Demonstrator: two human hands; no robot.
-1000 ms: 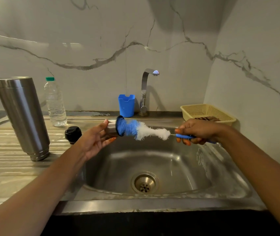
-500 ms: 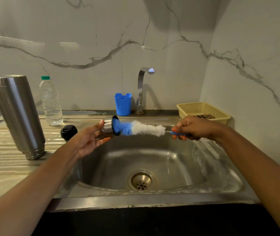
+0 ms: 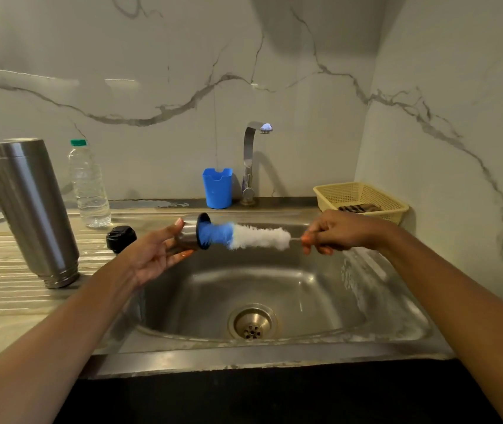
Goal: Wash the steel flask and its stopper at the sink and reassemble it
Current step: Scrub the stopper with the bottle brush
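The steel flask (image 3: 28, 209) stands upside down on the draining board at the left, mouth down. A black stopper (image 3: 121, 238) lies on the board beside the sink basin (image 3: 274, 289). My left hand (image 3: 155, 255) holds a small steel cup lid (image 3: 189, 237) over the basin, its dark open end facing right. My right hand (image 3: 336, 232) grips the handle of a bottle brush (image 3: 244, 235) with blue and white bristles. The blue end of the brush is pushed into the cup lid.
A clear plastic water bottle (image 3: 89, 185) stands behind the stopper. A blue plastic holder (image 3: 217, 188) and the tap (image 3: 251, 160), not running, are at the back. A yellow mesh basket (image 3: 363, 198) holding something dark sits at the back right corner.
The brush has shifted a little within the cup lid between frames. Both hands stay over the sink in the same grips.
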